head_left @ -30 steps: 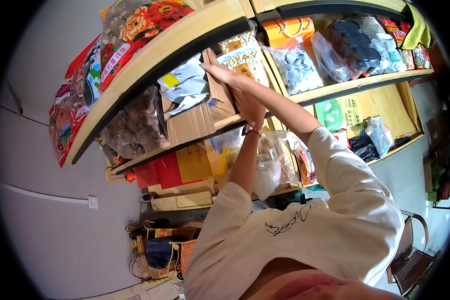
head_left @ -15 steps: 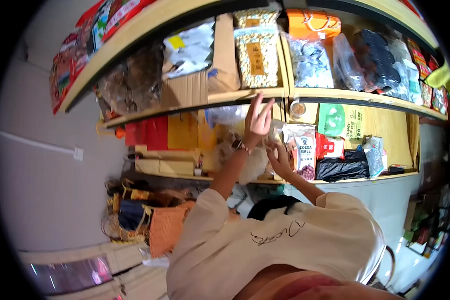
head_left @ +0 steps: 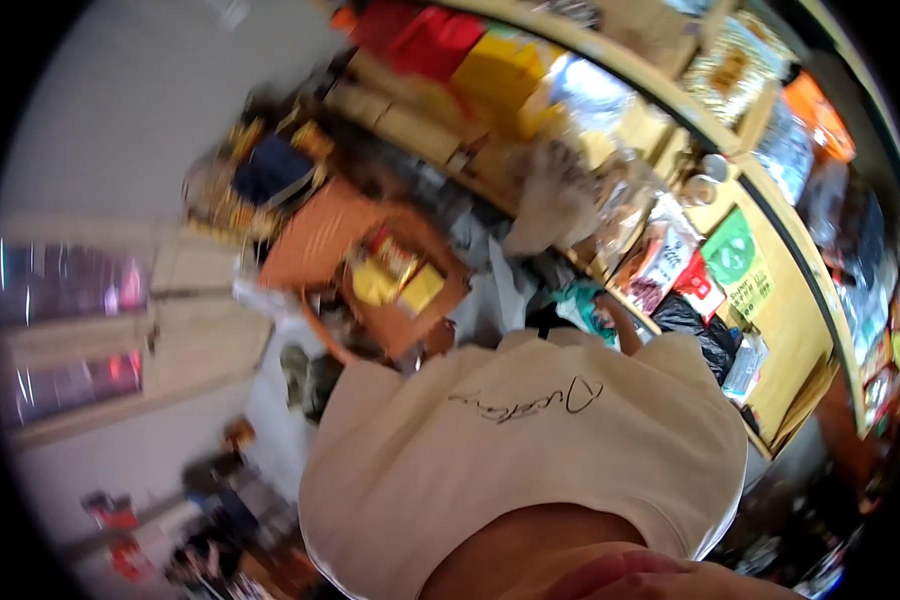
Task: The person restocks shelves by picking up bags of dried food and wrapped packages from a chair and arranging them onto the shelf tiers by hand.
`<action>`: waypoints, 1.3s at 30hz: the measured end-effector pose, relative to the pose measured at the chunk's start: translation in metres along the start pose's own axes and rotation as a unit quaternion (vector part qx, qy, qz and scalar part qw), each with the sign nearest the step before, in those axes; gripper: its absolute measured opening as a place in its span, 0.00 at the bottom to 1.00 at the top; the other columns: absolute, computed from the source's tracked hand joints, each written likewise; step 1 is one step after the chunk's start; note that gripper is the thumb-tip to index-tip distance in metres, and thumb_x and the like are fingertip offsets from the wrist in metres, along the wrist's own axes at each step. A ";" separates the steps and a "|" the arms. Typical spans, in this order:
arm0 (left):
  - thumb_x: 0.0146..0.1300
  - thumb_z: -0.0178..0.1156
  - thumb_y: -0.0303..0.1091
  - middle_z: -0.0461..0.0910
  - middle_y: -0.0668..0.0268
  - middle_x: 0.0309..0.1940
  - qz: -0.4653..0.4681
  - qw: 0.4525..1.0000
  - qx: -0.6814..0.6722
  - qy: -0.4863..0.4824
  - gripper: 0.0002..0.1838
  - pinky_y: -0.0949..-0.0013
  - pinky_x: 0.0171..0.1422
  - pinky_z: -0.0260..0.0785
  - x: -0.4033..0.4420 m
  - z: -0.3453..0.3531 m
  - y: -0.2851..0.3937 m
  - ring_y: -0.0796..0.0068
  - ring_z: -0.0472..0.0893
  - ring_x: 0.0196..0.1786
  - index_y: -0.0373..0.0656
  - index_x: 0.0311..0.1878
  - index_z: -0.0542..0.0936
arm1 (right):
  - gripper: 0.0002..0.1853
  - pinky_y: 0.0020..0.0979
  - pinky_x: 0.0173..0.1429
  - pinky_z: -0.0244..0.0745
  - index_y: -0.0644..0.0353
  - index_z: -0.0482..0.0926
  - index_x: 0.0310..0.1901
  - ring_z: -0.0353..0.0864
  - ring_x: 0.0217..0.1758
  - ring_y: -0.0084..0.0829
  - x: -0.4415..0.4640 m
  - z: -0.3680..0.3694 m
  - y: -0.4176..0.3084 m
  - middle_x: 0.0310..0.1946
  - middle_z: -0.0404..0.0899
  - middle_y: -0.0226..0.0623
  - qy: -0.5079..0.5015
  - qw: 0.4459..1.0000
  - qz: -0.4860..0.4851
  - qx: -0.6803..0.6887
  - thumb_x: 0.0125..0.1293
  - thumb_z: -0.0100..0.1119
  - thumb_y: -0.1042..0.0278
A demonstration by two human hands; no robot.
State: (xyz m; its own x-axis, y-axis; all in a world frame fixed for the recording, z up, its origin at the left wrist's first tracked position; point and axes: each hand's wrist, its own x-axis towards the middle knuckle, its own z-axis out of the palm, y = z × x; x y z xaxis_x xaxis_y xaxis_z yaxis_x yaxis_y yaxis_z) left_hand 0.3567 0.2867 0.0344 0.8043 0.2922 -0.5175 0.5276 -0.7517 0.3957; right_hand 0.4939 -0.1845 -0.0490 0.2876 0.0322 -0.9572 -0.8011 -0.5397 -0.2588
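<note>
My left hand (head_left: 438, 338) is mostly hidden beside the lower edge of an orange bag (head_left: 315, 230). Its fingers are smeared, and whether it grips the bag's edge I cannot make out. The bag's mouth faces me, with yellow packets (head_left: 400, 280) inside. Low by the shelf front, my right hand (head_left: 606, 308) is next to a teal-and-white plastic bag (head_left: 578, 303). Blur and the sleeve hide its fingers. A cloudy clear plastic bag (head_left: 555, 195) hangs over the lower shelf's edge.
The wooden shelf unit (head_left: 795, 310) runs diagonally at right. It carries a cocoa ball packet (head_left: 660, 255), a green packet (head_left: 732, 248), a black plastic bag (head_left: 695, 330) and a small jar (head_left: 700, 190). Left of the orange bag stand a dark blue bag (head_left: 270, 170) and pale cabinets (head_left: 205, 265).
The view has swung and tilted towards the orange bag, whose yellow contents now show. Both hands have left the clear plastic bags at the shelf and dropped lower, the left towards the orange bag.
</note>
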 end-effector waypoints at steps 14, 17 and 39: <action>0.56 0.54 0.35 0.80 0.57 0.29 -0.137 0.974 -0.176 0.025 0.08 0.61 0.35 0.72 -0.165 0.076 -0.279 0.63 0.81 0.33 0.42 0.34 0.79 | 0.18 0.26 0.37 0.70 0.59 0.74 0.49 0.75 0.33 0.24 -0.058 0.281 -0.215 0.32 0.78 0.32 -0.024 0.907 -0.391 -0.157 0.65 0.49 0.55; 0.57 0.53 0.35 0.80 0.57 0.30 -0.181 0.952 -0.247 0.028 0.09 0.62 0.36 0.72 -0.190 0.084 -0.274 0.64 0.81 0.33 0.41 0.35 0.79 | 0.19 0.28 0.42 0.71 0.61 0.76 0.47 0.77 0.38 0.28 -0.026 0.318 -0.172 0.35 0.79 0.37 -0.039 0.860 -0.384 -0.333 0.63 0.51 0.55; 0.63 0.50 0.35 0.80 0.59 0.30 -0.126 0.949 -0.287 0.044 0.15 0.70 0.37 0.72 -0.114 0.040 -0.258 0.70 0.80 0.32 0.32 0.45 0.75 | 0.19 0.37 0.46 0.74 0.60 0.80 0.38 0.81 0.39 0.41 0.026 0.315 -0.139 0.34 0.81 0.47 0.005 0.854 -0.300 -0.424 0.54 0.54 0.52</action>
State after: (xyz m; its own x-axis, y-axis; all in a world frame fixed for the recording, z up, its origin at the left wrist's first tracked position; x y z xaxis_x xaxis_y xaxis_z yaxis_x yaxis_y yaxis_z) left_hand 0.1180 0.4238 -0.0392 0.6399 0.4868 -0.5946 0.7471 -0.2127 0.6298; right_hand 0.4480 0.1563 -0.0787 0.5209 0.5122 -0.6829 0.1595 -0.8443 -0.5116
